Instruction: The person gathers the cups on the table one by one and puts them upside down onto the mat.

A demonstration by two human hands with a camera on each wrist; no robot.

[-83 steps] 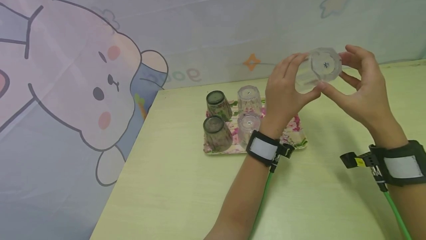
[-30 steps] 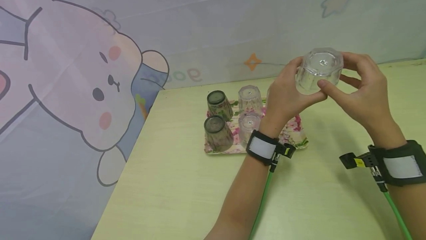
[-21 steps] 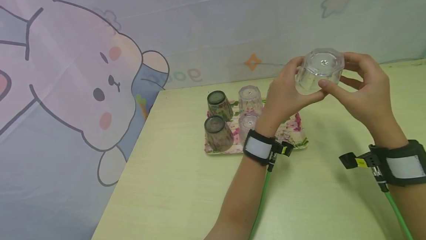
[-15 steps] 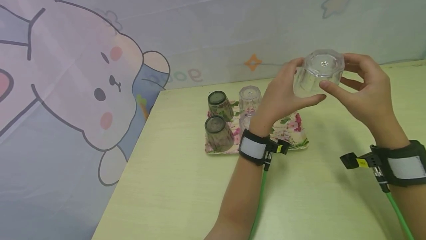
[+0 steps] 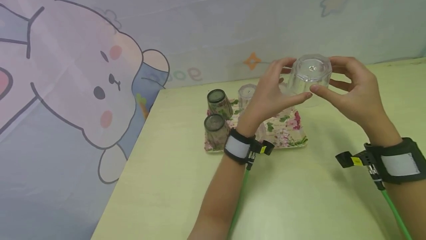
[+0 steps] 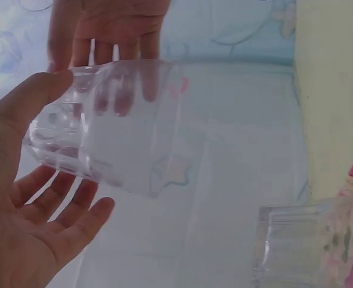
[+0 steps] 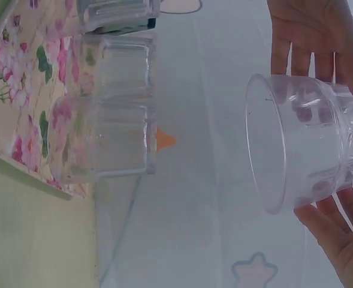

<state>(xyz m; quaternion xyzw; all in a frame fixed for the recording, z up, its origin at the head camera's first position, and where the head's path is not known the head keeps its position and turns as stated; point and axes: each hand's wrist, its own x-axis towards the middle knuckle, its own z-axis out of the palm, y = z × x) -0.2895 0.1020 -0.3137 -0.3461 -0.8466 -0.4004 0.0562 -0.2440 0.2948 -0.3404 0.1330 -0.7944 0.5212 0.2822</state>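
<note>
A clear faceted glass (image 5: 312,70) is held base up in the air above the tray's back right. My left hand (image 5: 267,94) grips its left side, thumb in front and fingers behind. Around its right side curl the fingers of my right hand (image 5: 357,88), with the thumb on the front near the base. In the right wrist view, the open rim of the held glass (image 7: 266,144) faces down toward the table. Below, inverted glasses stand on a floral tray (image 5: 283,138): two dark green glasses (image 5: 217,131) at left and clear glasses (image 7: 116,139) beside them, partly hidden by my left arm.
The tray rests on a pale yellow table (image 5: 159,181). Behind it hangs a printed cloth (image 5: 213,29) with a cartoon animal. Green cables (image 5: 396,206) run from both wrist straps (image 5: 401,162).
The held glass turned from tilted to base up, then moved left and slightly down with both hands. The left hand shifted left around its side; the tray's glasses stayed put.
</note>
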